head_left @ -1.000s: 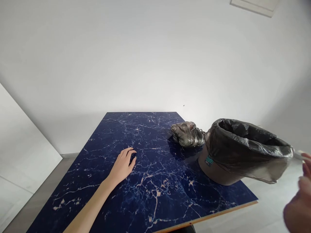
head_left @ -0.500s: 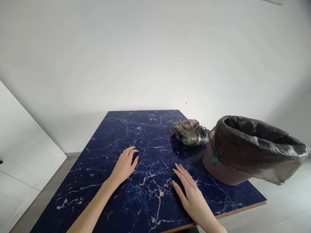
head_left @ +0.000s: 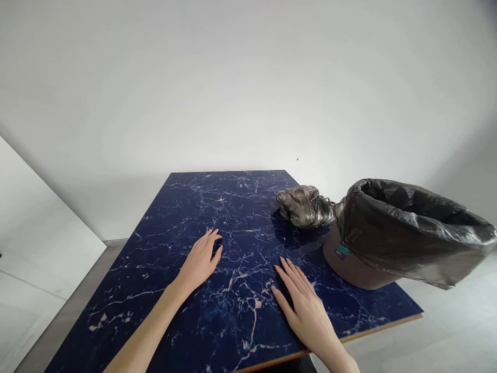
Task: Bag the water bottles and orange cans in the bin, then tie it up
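Observation:
My left hand (head_left: 201, 259) lies palm down on the blue marbled tabletop (head_left: 240, 228), fingers stretched out and thumb apart, holding nothing. To its right, closer to the front edge, my right hand (head_left: 301, 298) also rests flat on the surface with its fingers spread and nothing in them. Beyond the right hand sits a knotted dark plastic bag (head_left: 305, 206), its contents hidden. A brown bin (head_left: 349, 272) lined with a black bin bag (head_left: 392, 233) stands right of that hand, not touching it.
Behind the table rises a plain pale wall (head_left: 233, 88). A white door or cabinet panel (head_left: 34, 248) is at the left. Grey floor (head_left: 446, 331) shows at the right, past the table's wooden front edge (head_left: 380, 327).
The view has tipped slightly, so the table and bin sit a little higher in the picture. Both hands stay almost in place on the tabletop.

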The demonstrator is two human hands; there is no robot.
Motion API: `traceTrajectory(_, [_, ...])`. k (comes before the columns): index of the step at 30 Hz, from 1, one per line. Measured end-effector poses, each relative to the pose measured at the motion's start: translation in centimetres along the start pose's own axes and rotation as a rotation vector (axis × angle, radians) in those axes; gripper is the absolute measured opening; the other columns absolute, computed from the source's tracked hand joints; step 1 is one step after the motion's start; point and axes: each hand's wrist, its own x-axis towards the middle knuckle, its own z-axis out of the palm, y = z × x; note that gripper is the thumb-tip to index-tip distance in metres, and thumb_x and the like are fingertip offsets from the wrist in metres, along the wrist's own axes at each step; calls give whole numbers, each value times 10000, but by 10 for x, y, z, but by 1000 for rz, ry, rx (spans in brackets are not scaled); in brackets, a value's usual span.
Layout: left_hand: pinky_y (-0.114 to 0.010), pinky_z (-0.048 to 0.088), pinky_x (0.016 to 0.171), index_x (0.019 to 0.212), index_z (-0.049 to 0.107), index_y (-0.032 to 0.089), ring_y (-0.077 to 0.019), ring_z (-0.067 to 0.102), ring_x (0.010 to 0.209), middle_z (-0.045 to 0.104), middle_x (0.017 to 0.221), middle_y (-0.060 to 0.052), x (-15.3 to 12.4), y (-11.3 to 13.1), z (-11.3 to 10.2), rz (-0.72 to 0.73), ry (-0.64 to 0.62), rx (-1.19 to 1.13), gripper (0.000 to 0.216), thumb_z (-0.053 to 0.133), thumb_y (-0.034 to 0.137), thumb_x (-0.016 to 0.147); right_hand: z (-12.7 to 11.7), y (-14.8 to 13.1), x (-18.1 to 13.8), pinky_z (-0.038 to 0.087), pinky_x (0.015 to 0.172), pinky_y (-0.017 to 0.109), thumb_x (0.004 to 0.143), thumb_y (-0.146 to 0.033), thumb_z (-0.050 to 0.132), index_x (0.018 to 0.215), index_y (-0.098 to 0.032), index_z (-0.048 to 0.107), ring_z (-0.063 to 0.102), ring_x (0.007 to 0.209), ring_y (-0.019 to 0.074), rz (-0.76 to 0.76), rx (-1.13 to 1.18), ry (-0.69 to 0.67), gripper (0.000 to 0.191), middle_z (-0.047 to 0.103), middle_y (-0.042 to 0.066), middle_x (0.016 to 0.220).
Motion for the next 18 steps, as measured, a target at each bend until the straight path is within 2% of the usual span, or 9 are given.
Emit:
traceTrajectory(7, [-577, 452, 1278, 1459, 588, 249, -351, 443, 1609, 554, 1672, -118, 0, 1, 1, 3, 13, -4, 421, 419, 471, 1143, 2, 0, 1, 412, 1317, 586, 1134, -545, 471, 1692, -295, 459, 357, 1639, 345, -1, 12, 32, 612, 367, 21, 1772])
traceTrajectory(18, [-568, 459, 1275, 1456, 594, 249, -353, 442, 1609, 560, 1667, -111, 1, 2, 1, 6, 4, -2, 436, 413, 487, 1139, -2, -1, 0, 406, 1324, 572, 1141, -554, 447, 1698, -280, 447, 348, 1646, 329, 1, 0, 3, 621, 355, 18, 1778])
